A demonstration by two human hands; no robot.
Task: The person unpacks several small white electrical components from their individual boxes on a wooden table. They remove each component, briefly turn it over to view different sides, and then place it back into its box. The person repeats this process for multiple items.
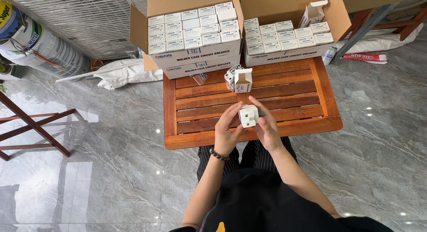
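Below you, the grey marble floor (111, 170) spreads wide, and on it sits the low slatted wooden table (311, 121) you work over. At its far edge stand two open cartons: the left carton (195, 58) packed full with small white boxes in neat rows, the right carton (289, 54) also filled, though one box (312, 13) at its back stands up with its flap open. Between cartons and hands, near the table's middle, an open white box (243, 81) stands upright, just beside a small white device (231, 74) that touches it. Closer in, your left hand (227, 130) and right hand (267, 125) come together around a small white breaker (248, 115), gripping it from either side above the near slats, with fingers wrapped on its flanks. Its face is turned up toward you. Mind the grip: the piece is held in the air near the table's near edge, so a loosened finger would likely drop it onto the stone floor rather than the wood. The open box stands light and empty-looking; a sleeve or knuckle brushing past could tip it against the device.
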